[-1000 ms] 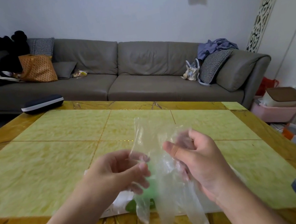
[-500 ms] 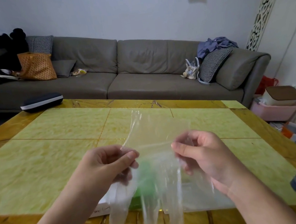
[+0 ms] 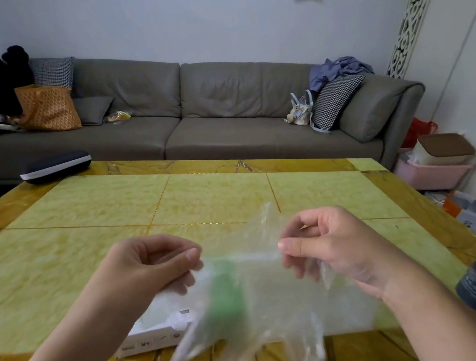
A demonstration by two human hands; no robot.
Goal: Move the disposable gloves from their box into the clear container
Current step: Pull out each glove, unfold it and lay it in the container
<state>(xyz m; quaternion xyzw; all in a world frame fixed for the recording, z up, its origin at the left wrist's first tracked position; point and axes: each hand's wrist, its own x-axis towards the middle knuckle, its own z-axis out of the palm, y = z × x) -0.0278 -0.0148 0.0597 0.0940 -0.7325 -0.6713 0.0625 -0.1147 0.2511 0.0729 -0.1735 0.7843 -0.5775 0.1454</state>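
Both hands moved apart; left hand [image 3: 150, 264] and right hand [image 3: 326, 241] pinch the glove [image 3: 248, 296] cuff, light, limp, slippery film

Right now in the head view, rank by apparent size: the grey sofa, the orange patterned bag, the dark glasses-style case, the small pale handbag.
1. grey sofa
2. orange patterned bag
3. dark case, on the table's far edge
4. pale handbag

All lie far off, so nearness hardly skews this.

Glove [image 3: 257, 298] was thin clear plastic film, crinkled, slightly glossy. Bench [image 3: 91, 239] was polished yellow-green stone, glossy. Box [image 3: 158, 334] was white card. Sofa [image 3: 220, 112] looked matt grey.
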